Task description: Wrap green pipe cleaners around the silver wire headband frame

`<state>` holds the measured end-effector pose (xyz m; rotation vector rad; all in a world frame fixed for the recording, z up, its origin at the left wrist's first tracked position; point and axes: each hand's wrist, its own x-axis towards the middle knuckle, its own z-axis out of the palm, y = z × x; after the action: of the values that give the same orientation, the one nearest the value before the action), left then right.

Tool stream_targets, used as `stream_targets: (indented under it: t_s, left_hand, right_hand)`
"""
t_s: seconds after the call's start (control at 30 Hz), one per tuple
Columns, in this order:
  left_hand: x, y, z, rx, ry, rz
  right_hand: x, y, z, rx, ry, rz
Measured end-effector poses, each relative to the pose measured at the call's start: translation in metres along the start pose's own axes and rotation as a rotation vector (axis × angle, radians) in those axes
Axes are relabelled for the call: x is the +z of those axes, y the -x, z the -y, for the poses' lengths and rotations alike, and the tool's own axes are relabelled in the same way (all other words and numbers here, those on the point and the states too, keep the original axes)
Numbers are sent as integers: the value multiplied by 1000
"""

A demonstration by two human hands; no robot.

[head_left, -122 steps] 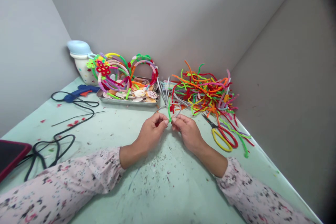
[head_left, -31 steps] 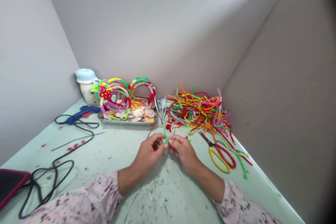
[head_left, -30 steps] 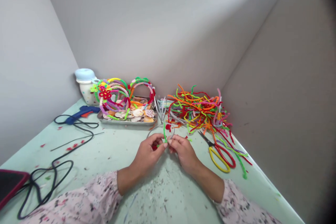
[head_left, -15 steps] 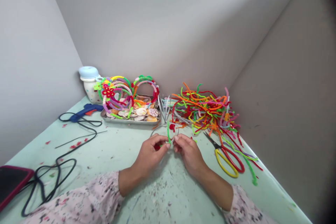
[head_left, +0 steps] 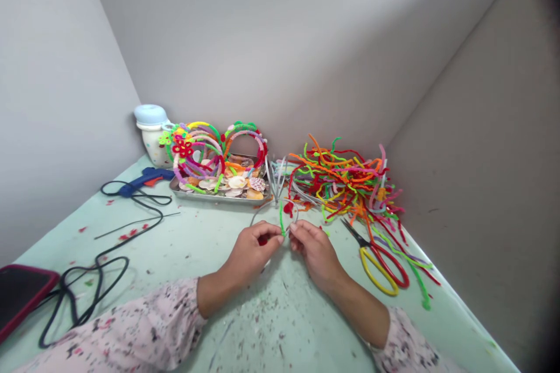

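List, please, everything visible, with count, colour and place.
Wire: one, fuzzy green, centre
Hoop: one, grey, centre
Bands: several, grey, back centre
Loose wires: many, multicoloured, back right
Scissors: one, red and yellow, right
Tray: one, silver, back left
Headbands: several, multicoloured, on tray
Shells: many, multicoloured, in tray
Cup: one, white and blue, back left
Glue gun: one, blue, left
Cord: count unclear, black, left
Screen: one, dark, far left
Scraps: several, red, left
Table: one, pale green, below
Walls: three, grey, around
Sleeves: two, patterned pink, below
Left hand: one, at wire
Right hand: one, at hoop
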<state>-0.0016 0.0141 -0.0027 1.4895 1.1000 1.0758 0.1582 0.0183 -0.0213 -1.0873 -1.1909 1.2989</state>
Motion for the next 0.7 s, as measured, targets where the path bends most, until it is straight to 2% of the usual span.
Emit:
stream_targets:
  t_s: [0.4, 0.57, 0.7]
  left_hand:
    - [-3, -2, 2, 21, -5, 4]
    - [-1, -3, 4, -1, 24, 41]
    - [1, -3, 6, -9, 21, 1]
  right_hand:
    - [0, 0, 0, -12, 43, 12]
    - [0, 0, 0, -14, 32, 2]
    - [0, -1, 0, -12, 15, -8]
